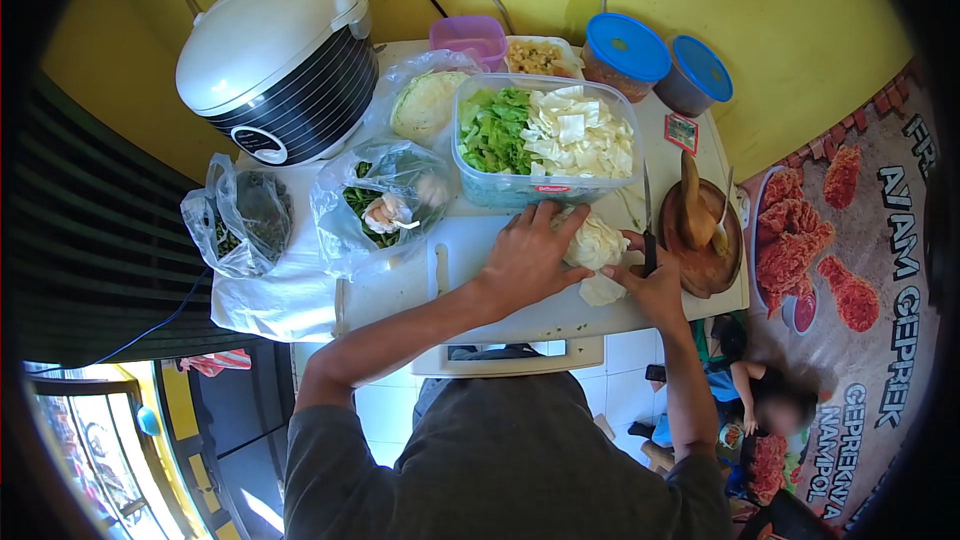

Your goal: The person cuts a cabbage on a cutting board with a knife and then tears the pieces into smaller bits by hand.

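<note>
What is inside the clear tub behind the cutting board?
The tub holds green leaves on its left and pale cut cabbage on its right. Whatever lies beneath those heaps is covered.

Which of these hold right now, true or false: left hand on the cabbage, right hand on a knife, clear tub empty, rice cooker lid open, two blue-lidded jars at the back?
1. The left hand presses on the cabbage on the cutting board. True.
2. The right hand grips a knife. True.
3. The clear tub is empty. False: it holds green leaves and pale cut cabbage.
4. The rice cooker has its lid open. False: the lid is shut.
5. Two blue-lidded jars stand at the back by the yellow wall. True.
</note>
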`<action>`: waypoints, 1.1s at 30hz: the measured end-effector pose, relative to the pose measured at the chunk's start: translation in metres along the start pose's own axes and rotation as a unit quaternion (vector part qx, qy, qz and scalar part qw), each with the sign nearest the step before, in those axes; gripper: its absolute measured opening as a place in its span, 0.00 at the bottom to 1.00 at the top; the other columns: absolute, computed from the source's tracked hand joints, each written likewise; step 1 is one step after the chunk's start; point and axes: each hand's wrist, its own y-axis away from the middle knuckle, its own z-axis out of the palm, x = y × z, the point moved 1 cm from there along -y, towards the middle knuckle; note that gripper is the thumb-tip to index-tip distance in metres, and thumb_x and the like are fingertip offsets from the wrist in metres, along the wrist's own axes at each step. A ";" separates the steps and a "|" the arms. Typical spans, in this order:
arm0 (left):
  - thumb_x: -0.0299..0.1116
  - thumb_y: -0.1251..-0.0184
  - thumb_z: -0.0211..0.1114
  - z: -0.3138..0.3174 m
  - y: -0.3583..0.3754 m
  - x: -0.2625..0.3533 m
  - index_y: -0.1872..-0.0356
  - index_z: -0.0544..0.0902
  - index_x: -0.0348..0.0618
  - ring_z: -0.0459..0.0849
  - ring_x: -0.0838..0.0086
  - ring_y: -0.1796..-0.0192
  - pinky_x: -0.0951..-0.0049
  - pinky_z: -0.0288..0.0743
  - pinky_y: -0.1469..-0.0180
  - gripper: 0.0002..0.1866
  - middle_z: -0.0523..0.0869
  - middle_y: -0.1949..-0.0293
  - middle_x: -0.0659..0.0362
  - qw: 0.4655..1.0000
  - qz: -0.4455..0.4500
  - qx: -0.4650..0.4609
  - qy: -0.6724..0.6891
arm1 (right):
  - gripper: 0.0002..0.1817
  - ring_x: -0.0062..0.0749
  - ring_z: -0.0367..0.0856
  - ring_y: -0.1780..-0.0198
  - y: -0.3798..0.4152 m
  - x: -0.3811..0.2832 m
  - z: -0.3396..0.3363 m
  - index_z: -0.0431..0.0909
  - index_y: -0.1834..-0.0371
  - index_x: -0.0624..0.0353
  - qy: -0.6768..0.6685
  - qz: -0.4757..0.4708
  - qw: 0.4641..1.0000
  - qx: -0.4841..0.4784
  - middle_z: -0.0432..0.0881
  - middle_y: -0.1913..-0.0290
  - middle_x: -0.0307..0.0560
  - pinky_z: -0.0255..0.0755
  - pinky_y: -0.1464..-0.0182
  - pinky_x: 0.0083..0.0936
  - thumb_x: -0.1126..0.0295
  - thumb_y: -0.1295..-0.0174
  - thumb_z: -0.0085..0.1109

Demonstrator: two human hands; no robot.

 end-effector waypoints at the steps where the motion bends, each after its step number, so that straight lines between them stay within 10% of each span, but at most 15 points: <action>1: 0.53 0.45 0.80 0.001 0.000 -0.002 0.26 0.70 0.47 0.82 0.44 0.41 0.50 0.80 0.39 0.47 0.77 0.42 0.42 1.000 -0.001 0.004 0.009 | 0.29 0.07 0.67 0.75 -0.001 0.002 -0.003 0.81 0.37 0.61 -0.007 0.000 1.000 -0.014 0.88 0.48 0.44 0.66 0.72 0.12 0.77 0.45 0.79; 13: 0.43 0.48 0.82 -0.009 0.000 -0.011 0.36 0.75 0.41 0.84 0.46 0.43 0.53 0.81 0.41 0.39 0.84 0.45 0.43 0.990 0.067 0.086 0.089 | 0.33 0.15 0.79 0.66 0.003 -0.010 -0.012 0.80 0.37 0.60 0.132 -0.054 0.988 -0.058 0.88 0.60 0.38 0.74 0.61 0.19 0.70 0.48 0.83; 28: 0.50 0.47 0.83 -0.013 0.011 0.003 0.42 0.81 0.46 0.82 0.55 0.42 0.55 0.79 0.40 0.34 0.80 0.42 0.52 0.990 0.067 0.112 -0.047 | 0.06 0.17 0.81 0.62 0.032 -0.039 -0.046 0.84 0.60 0.65 0.019 0.020 0.999 -0.029 0.85 0.63 0.37 0.76 0.58 0.19 0.74 0.34 0.71; 33: 0.44 0.41 0.81 -0.020 0.024 0.020 0.45 0.84 0.41 0.86 0.61 0.52 0.61 0.81 0.47 0.27 0.86 0.53 0.52 0.979 0.058 0.061 0.184 | 0.07 0.15 0.79 0.64 0.038 -0.066 -0.032 0.84 0.60 0.65 -0.058 0.008 0.998 -0.039 0.85 0.63 0.37 0.73 0.60 0.16 0.74 0.35 0.72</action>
